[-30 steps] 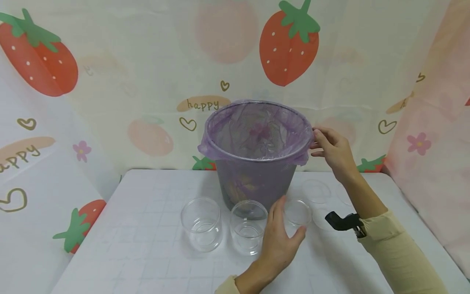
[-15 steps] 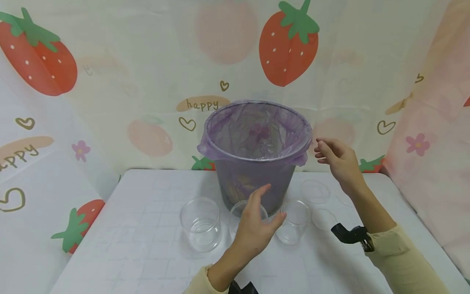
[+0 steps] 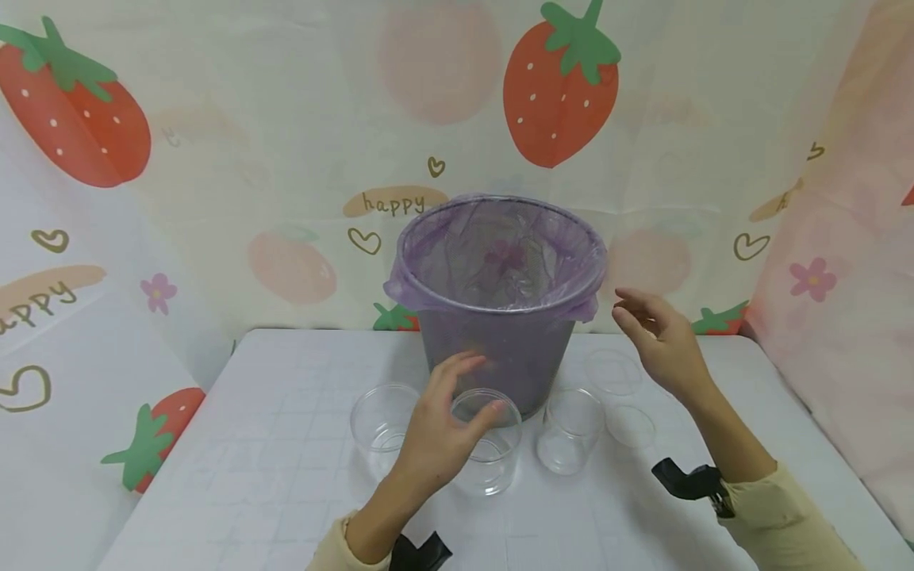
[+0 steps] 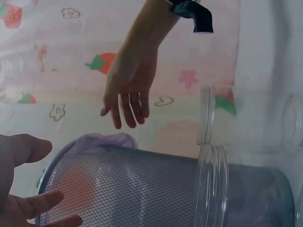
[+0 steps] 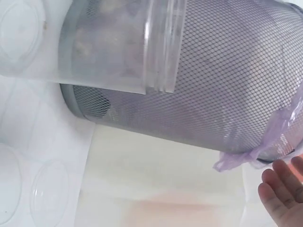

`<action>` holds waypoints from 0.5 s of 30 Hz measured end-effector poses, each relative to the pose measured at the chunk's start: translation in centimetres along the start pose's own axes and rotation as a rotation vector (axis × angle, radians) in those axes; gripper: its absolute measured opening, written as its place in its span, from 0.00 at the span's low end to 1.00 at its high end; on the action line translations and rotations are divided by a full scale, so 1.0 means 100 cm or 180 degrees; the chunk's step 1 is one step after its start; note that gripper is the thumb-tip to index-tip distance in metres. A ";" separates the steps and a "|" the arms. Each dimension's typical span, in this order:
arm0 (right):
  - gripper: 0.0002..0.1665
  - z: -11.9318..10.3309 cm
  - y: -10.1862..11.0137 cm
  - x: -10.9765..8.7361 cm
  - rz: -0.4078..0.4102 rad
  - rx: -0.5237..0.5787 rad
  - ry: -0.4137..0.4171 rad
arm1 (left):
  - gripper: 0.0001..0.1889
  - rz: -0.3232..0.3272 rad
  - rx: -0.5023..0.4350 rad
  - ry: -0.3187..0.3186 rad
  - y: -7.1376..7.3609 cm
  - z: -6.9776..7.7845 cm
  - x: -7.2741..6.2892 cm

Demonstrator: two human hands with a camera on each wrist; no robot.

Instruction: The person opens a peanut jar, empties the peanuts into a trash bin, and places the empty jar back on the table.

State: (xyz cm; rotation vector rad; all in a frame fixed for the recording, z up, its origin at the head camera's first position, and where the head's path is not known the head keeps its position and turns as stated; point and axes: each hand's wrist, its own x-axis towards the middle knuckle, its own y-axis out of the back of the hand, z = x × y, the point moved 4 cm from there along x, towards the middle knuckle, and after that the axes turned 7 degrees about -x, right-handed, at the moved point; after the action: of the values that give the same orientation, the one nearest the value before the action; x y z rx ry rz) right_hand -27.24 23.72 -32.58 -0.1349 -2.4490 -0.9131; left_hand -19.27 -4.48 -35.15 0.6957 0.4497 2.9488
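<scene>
A mesh waste bin (image 3: 500, 349) stands at the back of the table, lined with a purple bin bag (image 3: 417, 289) folded over its rim. Three clear plastic jars stand before it: a left jar (image 3: 371, 424), a middle jar (image 3: 493, 476) and a right jar (image 3: 571, 448). My left hand (image 3: 432, 440) hovers with spread fingers, overlapping the left and middle jars in the head view; it holds nothing. To the right of the bin, my right hand (image 3: 671, 349) is raised with loosely bent fingers, also holding nothing. In the right wrist view, its fingertips (image 5: 270, 189) are just below the bag's edge.
Round clear lids lie on the white table (image 3: 271, 444) to the right of the jars, a rear lid (image 3: 614, 373) and a front lid (image 3: 631, 426). A strawberry-printed cloth (image 3: 300, 95) hangs close behind the bin and along both sides.
My right hand has let go of the bag's edge and drawn back down to the right. My left hand has moved left, away from the right jar and across the middle one.
</scene>
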 end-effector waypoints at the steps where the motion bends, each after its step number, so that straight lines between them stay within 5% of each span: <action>1: 0.22 0.000 -0.001 -0.002 0.0004 -0.0023 0.0072 | 0.28 0.0000 0.0044 -0.0022 0.004 -0.001 0.000; 5: 0.24 0.001 -0.004 -0.007 -0.0047 -0.0137 0.0235 | 0.27 -0.0031 0.0227 -0.0103 0.018 -0.006 0.000; 15: 0.24 0.018 -0.013 -0.022 -0.0153 -0.0393 0.0139 | 0.27 0.0116 0.0555 -0.0219 0.059 -0.032 0.000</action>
State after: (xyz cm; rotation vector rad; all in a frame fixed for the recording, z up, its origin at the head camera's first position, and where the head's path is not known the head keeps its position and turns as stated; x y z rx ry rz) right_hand -26.48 24.03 -35.61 -0.0988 -2.3649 -1.0774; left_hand -20.74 -11.01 -36.10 0.8291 0.7016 2.9330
